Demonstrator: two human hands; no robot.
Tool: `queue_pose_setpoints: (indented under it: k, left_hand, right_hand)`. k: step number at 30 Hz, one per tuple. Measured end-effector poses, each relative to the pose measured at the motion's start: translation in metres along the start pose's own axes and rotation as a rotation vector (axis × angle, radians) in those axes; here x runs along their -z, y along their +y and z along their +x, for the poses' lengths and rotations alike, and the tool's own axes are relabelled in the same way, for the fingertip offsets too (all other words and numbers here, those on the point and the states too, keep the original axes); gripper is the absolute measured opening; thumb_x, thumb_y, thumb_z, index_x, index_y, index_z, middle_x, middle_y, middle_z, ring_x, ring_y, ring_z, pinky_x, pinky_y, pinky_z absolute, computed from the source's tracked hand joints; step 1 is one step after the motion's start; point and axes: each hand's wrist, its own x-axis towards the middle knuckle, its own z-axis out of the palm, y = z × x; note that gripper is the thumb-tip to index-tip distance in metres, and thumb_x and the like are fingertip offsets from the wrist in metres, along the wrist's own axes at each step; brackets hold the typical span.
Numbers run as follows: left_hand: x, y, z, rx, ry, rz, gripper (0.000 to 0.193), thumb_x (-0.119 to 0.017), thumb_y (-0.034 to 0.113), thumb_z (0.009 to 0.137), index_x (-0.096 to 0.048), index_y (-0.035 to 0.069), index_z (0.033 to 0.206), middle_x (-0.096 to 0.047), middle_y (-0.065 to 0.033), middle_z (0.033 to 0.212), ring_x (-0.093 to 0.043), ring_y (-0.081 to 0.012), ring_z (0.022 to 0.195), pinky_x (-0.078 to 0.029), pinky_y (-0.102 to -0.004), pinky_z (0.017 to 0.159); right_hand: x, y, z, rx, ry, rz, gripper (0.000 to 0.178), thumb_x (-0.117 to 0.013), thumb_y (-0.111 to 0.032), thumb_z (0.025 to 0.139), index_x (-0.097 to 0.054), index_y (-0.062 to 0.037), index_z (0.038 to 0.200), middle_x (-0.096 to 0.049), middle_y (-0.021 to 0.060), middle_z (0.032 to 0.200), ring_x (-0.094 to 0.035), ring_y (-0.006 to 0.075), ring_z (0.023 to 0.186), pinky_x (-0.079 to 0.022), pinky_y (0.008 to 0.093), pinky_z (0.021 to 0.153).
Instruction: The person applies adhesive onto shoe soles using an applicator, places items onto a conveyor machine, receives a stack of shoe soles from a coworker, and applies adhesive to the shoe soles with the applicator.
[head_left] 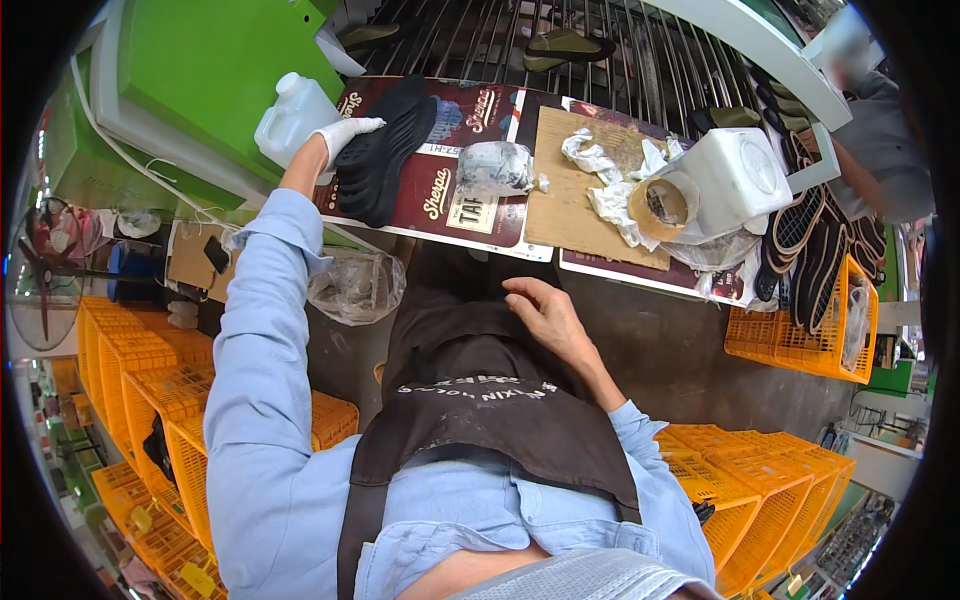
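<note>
My left hand point(343, 138), in a white glove, is at the left end of the bench with its fingers over the upper part of some black ridged shoe soles point(378, 165). The thumb side is partly hidden. Just left of that hand stands a whitish plastic jug point(297, 118). My right hand point(550, 316) is bare and hovers over my dark apron point(480, 375), fingers loosely bent and apart, holding nothing. A wrapped, grey-smeared block point(496, 168) sits on the printed board between the soles and a brown cardboard sheet point(560, 215).
On the cardboard are crumpled white papers point(590, 155), a tape roll point(663, 204) and a white container point(735, 185). Metal rollers point(640, 60) carry olive shoes point(567, 48) behind. Dark soles fill an orange crate point(800, 340) at right; more orange crates point(740, 490) flank me. Another person point(880, 130) stands far right.
</note>
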Motion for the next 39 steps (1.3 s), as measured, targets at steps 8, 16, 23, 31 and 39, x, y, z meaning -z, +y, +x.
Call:
queue_pose_setpoints:
  k: [8, 16, 23, 31, 39]
  left_hand:
    - [0.0, -0.016, 0.009, -0.042, 0.058, -0.03, 0.039, -0.06, 0.035, 0.089, -0.062, 0.001, 0.109, -0.067, -0.012, 0.104, -0.064, -0.022, 0.087, -0.05, -0.0353, 0.085]
    - [-0.003, -0.033, -0.002, -0.058, 0.089, -0.199, 0.047, -0.059, 0.038, 0.09, -0.058, -0.001, 0.116, -0.064, -0.0105, 0.111, -0.061, -0.0206, 0.097, -0.047, -0.0341, 0.09]
    - [-0.035, -0.045, -0.053, -0.343, -0.031, -0.539, 0.044, -0.05, 0.03, 0.096, -0.049, 0.002, 0.129, -0.055, -0.0085, 0.128, -0.053, -0.0171, 0.115, -0.04, -0.0324, 0.101]
    - [-0.035, -0.093, -0.045, -0.52, 0.004, -0.582, 0.051, -0.038, 0.036, 0.1, -0.04, 0.001, 0.136, -0.048, -0.0067, 0.133, -0.048, -0.0172, 0.12, -0.036, -0.0319, 0.104]
    - [-0.043, -0.07, -0.045, -0.497, 0.095, -0.681, 0.048, -0.047, 0.027, 0.097, -0.041, -0.002, 0.135, -0.049, -0.0076, 0.131, -0.05, -0.0156, 0.117, -0.038, -0.0297, 0.101]
  right_hand:
    - [0.018, 0.027, -0.01, -0.044, 0.063, 0.03, 0.028, -0.057, -0.014, 0.09, -0.06, 0.0027, 0.112, -0.064, 0.0057, 0.086, -0.058, 0.0099, 0.076, -0.049, 0.0248, 0.069]
    - [0.026, 0.028, 0.004, -0.149, 0.171, 0.137, 0.025, -0.059, -0.012, 0.087, -0.062, 0.0025, 0.107, -0.066, 0.0081, 0.082, -0.06, 0.0116, 0.075, -0.048, 0.0259, 0.069]
    - [-0.003, -0.016, 0.058, -0.194, -0.059, 0.411, 0.03, -0.055, -0.014, 0.093, -0.056, 0.0023, 0.118, -0.065, 0.0087, 0.099, -0.061, 0.0141, 0.09, -0.048, 0.0264, 0.081]
    - [-0.101, -0.02, 0.185, -0.12, 0.015, 0.247, 0.074, -0.042, -0.041, 0.095, -0.017, 0.0124, 0.14, -0.023, 0.0288, 0.146, -0.021, 0.0331, 0.139, -0.016, 0.0351, 0.113]
    - [-0.145, -0.021, 0.231, -0.041, -0.039, 0.343, 0.064, -0.037, -0.036, 0.099, -0.018, 0.0062, 0.143, -0.023, 0.0225, 0.149, -0.019, 0.0276, 0.14, -0.015, 0.0321, 0.112]
